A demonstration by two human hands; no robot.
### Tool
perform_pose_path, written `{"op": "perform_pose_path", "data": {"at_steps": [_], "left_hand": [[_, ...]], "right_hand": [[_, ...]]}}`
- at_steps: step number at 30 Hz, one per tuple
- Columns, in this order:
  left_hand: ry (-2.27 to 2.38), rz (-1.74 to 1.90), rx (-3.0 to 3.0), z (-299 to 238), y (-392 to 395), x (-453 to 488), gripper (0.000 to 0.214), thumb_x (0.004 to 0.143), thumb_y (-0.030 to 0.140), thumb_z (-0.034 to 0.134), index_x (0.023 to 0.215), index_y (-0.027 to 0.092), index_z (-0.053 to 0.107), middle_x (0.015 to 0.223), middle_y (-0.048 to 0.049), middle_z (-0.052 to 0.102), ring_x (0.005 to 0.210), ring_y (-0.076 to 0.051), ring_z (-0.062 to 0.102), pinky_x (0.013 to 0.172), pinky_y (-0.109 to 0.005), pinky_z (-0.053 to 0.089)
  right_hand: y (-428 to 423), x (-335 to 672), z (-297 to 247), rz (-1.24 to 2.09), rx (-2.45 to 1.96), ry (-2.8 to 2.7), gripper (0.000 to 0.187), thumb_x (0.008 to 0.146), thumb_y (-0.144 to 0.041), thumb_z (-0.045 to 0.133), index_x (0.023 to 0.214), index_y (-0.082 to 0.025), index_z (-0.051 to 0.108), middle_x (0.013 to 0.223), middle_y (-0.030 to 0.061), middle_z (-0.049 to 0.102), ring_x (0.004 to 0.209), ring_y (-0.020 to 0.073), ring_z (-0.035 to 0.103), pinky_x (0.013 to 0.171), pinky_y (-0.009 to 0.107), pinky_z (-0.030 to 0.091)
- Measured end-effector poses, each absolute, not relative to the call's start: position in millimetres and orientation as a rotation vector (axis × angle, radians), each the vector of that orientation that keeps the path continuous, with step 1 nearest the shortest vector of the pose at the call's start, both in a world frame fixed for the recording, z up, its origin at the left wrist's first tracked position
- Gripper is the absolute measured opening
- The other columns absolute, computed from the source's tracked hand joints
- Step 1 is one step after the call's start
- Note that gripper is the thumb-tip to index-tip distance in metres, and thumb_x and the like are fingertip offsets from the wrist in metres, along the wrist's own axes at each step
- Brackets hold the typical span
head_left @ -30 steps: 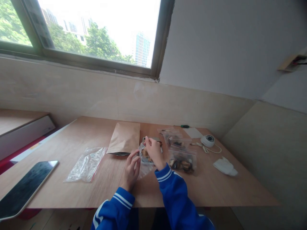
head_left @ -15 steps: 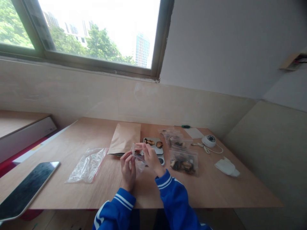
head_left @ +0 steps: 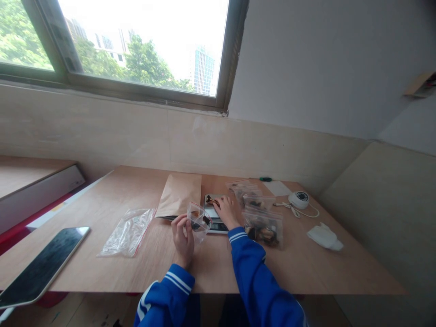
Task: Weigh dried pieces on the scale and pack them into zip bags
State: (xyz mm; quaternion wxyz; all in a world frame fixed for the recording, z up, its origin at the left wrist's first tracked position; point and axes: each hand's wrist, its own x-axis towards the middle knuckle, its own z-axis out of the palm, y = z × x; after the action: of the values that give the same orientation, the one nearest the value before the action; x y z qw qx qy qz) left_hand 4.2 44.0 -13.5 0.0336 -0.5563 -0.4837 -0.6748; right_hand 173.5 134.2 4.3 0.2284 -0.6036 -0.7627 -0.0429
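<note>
Left hand (head_left: pixel 184 237): is gripping a small clear bag (head_left: pixel 200 230) by its left side.
Right hand (head_left: pixel 227 210): is resting over the scale (head_left: pixel 211 212), fingers bending down at a dried slice (head_left: pixel 211 200); whether they are closing on it, one cannot tell.
Dried slice: is lying on the scale's plate, toward the far left.
Scale: is sitting on the counter (head_left: pixel 136 278) between a paper pouch (head_left: pixel 180 195) and filled bags (head_left: pixel 267 228).
Phone (head_left: pixel 44 263): is lying at far left.
</note>
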Motion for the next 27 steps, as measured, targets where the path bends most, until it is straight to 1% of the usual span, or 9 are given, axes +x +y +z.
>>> {"op": "perform_pose_path", "data": {"at_steps": [3, 8, 11, 14, 17, 20, 23, 27], "left_hand": [[-1.496, -2.073, -1.707, -12.7, 44.1, 4.2, 0.013, 0.090, 0.021, 0.044, 0.098, 0.020, 0.055, 0.100, -0.0063, 0.055, 0.097, -0.017, 0.055, 0.083, -0.034, 0.046], [-1.502, -2.072, -1.700, -12.9, 45.0, 3.6, 0.014, 0.090, 0.021, 0.044, 0.097, 0.020, 0.056, 0.099, -0.0062, 0.056, 0.096, -0.017, 0.055, 0.083, -0.033, 0.046], [-1.507, -2.060, -1.706, -14.0, 45.7, 3.5, 0.014, 0.090, 0.021, 0.044, 0.098, 0.019, 0.056, 0.099, -0.0061, 0.055, 0.095, -0.017, 0.055, 0.082, -0.032, 0.046], [-1.535, -2.059, -1.717, -14.7, 46.2, 3.8, 0.014, 0.091, 0.022, 0.044, 0.098, 0.019, 0.056, 0.099, -0.0062, 0.055, 0.094, -0.017, 0.055, 0.081, -0.031, 0.046], [-1.563, -2.063, -1.736, -14.8, 46.2, 4.4, 0.015, 0.091, 0.023, 0.043, 0.097, 0.019, 0.056, 0.097, -0.0063, 0.055, 0.093, -0.017, 0.055, 0.081, -0.031, 0.047], [-1.565, -2.076, -1.758, -14.5, 46.0, 4.9, 0.015, 0.091, 0.023, 0.043, 0.097, 0.020, 0.056, 0.098, -0.0067, 0.055, 0.093, -0.017, 0.055, 0.081, -0.032, 0.047], [-1.546, -2.096, -1.756, -14.1, 46.0, 5.0, 0.014, 0.091, 0.024, 0.044, 0.096, 0.020, 0.056, 0.097, -0.0067, 0.056, 0.092, -0.017, 0.056, 0.080, -0.032, 0.048], [-1.563, -2.130, -1.706, -13.5, 46.8, 4.6, 0.015, 0.091, 0.025, 0.043, 0.095, 0.019, 0.056, 0.096, -0.0062, 0.056, 0.091, -0.017, 0.056, 0.079, -0.031, 0.047]], "right_hand": [[136.1, 174.1, 6.2, -0.175, -1.606, -2.142, 0.028, 0.095, -0.034, 0.042, 0.097, -0.020, 0.066, 0.095, 0.0107, 0.062, 0.093, 0.0233, 0.055, 0.080, 0.034, 0.039], [131.0, 174.6, 14.0, -0.257, -1.599, -2.088, 0.033, 0.097, -0.028, 0.034, 0.089, -0.017, 0.065, 0.088, 0.0098, 0.067, 0.086, 0.0213, 0.058, 0.078, 0.032, 0.035], [117.3, 169.7, 38.1, -0.297, -1.598, -2.028, 0.033, 0.096, -0.028, 0.037, 0.083, -0.017, 0.064, 0.082, 0.0083, 0.069, 0.082, 0.0198, 0.059, 0.078, 0.030, 0.032], [96.2, 160.0, 74.0, -0.278, -1.550, -2.110, 0.031, 0.094, -0.028, 0.041, 0.078, -0.017, 0.065, 0.076, 0.0064, 0.069, 0.076, 0.0179, 0.058, 0.078, 0.030, 0.029], [78.0, 149.3, 102.5, -0.221, -1.433, -2.277, 0.029, 0.093, -0.029, 0.045, 0.076, -0.019, 0.066, 0.074, 0.0049, 0.069, 0.077, 0.0183, 0.057, 0.080, 0.032, 0.028], [69.9, 140.7, 113.0, -0.123, -1.350, -2.382, 0.031, 0.093, -0.033, 0.045, 0.075, -0.019, 0.066, 0.075, 0.0055, 0.069, 0.080, 0.0195, 0.056, 0.083, 0.034, 0.027], [69.8, 134.1, 111.0, 0.090, -1.278, -2.359, 0.036, 0.095, -0.039, 0.040, 0.082, -0.019, 0.067, 0.080, 0.0053, 0.070, 0.080, 0.0191, 0.056, 0.084, 0.035, 0.027], [72.5, 122.3, 99.9, 0.401, -1.209, -1.964, 0.048, 0.098, -0.046, 0.020, 0.104, -0.023, 0.062, 0.099, 0.0048, 0.066, 0.093, 0.0195, 0.054, 0.088, 0.036, 0.030]]}}
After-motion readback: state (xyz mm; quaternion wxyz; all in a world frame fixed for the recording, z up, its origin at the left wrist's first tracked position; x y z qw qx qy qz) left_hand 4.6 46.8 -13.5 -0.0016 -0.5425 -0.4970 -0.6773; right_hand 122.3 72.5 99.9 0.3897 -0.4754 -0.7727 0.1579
